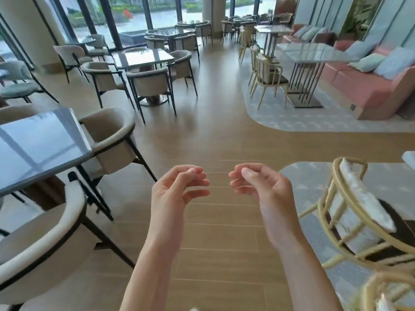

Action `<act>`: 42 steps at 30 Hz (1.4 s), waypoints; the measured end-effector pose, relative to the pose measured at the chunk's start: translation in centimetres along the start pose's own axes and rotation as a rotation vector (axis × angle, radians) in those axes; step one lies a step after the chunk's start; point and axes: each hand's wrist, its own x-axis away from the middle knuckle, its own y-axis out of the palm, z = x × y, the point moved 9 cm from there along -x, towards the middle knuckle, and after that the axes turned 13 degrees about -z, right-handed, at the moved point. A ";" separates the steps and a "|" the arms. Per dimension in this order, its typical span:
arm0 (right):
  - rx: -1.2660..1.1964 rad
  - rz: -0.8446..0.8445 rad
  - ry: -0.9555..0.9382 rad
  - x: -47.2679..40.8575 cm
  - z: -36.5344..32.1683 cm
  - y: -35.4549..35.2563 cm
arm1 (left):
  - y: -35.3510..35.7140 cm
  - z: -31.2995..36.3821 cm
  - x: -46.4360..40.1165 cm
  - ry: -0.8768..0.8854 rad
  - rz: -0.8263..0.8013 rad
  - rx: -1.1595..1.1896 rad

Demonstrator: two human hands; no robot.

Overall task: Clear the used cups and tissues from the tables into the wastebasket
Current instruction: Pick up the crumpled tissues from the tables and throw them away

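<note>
Head view: bright café hall, wood-plank floor down the middle, glass-topped counter at left edge, marble-look counter at upper right beside pink sofa.

Left hand and right hand raised at lower centre, each grip loosely curled, holding nothing.

Best now: scan each counter in turn, nearest first, both hands free for cups and tissues.

No cups, tissues or wastebasket visible anywhere. Far counters blurred and glare-washed; near gold chair cut off at right edge.
</note>
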 end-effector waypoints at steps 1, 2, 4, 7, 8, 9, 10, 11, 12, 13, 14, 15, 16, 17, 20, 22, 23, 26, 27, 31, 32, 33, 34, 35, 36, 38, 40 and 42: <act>0.006 0.005 0.003 -2.6 0.6 -0.5 | 0.1 -0.9 -2.6 -0.006 -0.003 0.001; 0.012 0.010 0.003 -5.1 1.3 -0.9 | 0.2 -1.6 -5.2 -0.011 -0.006 0.001; 0.026 0.022 0.001 -10.5 2.6 -1.6 | 0.4 -3.2 -10.8 -0.015 -0.027 0.013; 0.051 0.030 0.006 -18.7 4.5 -2.2 | 0.4 -5.3 -19.5 -0.026 -0.069 0.044; 0.063 0.028 0.013 -21.8 5.1 -2.2 | 0.4 -6.0 -22.6 -0.032 -0.083 0.059; 0.074 0.027 0.024 -24.7 5.6 -2.2 | 0.4 -6.6 -25.6 -0.044 -0.092 0.069; 0.083 0.027 0.033 -27.8 5.9 -2.3 | 0.4 -7.0 -28.8 -0.055 -0.100 0.076; 0.089 0.025 0.040 -30.8 6.2 -2.4 | 0.4 -7.3 -31.8 -0.065 -0.107 0.079; 0.088 0.026 0.041 -33.7 6.2 -2.4 | 0.5 -7.3 -34.8 -0.070 -0.116 0.083; 0.084 0.029 0.035 -36.4 6.0 -2.5 | 0.5 -7.1 -37.7 -0.069 -0.125 0.083; 0.077 0.035 0.026 -39.2 5.9 -2.7 | 0.5 -6.8 -40.6 -0.064 -0.129 0.080; 0.067 0.041 0.021 -41.6 5.9 -2.8 | 0.4 -6.6 -43.2 -0.062 -0.130 0.073; 0.053 0.049 0.018 -43.9 6.0 -2.9 | 0.4 -6.5 -45.7 -0.062 -0.131 0.064; 0.038 0.054 0.015 -46.2 6.2 -3.1 | 0.3 -6.6 -48.1 -0.063 -0.134 0.056; 0.025 0.053 0.006 -53.4 7.4 -3.8 | 0.2 -7.7 -55.2 -0.065 -0.138 0.048; 0.034 0.053 0.002 -58.4 8.4 -4.7 | 0.0 -9.1 -60.0 -0.072 -0.125 0.040; 0.033 0.057 0.001 -60.9 8.9 -5.5 | 0.0 -10.0 -62.4 -0.077 -0.112 0.041; 0.015 0.068 -0.001 -69.4 10.5 -8.0 | -0.2 -12.2 -70.6 -0.069 -0.057 0.053; 0.010 0.066 -0.002 -72.3 11.0 -8.9 | -0.2 -12.7 -73.5 -0.063 -0.043 0.050; 0.004 0.043 0.002 -85.2 11.5 -11.9 | 0.3 -12.7 -86.2 -0.012 0.004 0.039; -0.001 0.034 -0.003 -88.5 11.3 -12.4 | 0.6 -12.3 -89.2 0.011 0.001 0.038; -0.004 0.020 -0.004 -91.6 11.2 -12.8 | 0.9 -12.0 -91.9 0.027 0.000 0.035; -0.004 0.007 -0.005 -94.5 11.0 -12.9 | 1.0 -11.8 -94.4 0.039 0.006 0.030; 0.002 -0.008 -0.002 -97.2 11.0 -13.0 | 1.1 -11.7 -96.7 0.043 0.017 0.025; 0.007 -0.023 0.002 -99.6 10.9 -13.0 | 1.0 -11.7 -98.9 0.040 0.026 0.024; 0.007 -0.047 0.008 -104.2 11.2 -13.3 | 0.7 -12.2 -103.3 0.033 0.037 0.029; 0.004 -0.050 0.012 -109.0 11.9 -13.9 | 0.4 -12.8 -108.2 0.035 0.037 0.029; 0.015 -0.036 0.003 -113.9 12.6 -14.8 | 0.1 -13.8 -113.5 0.042 0.025 0.026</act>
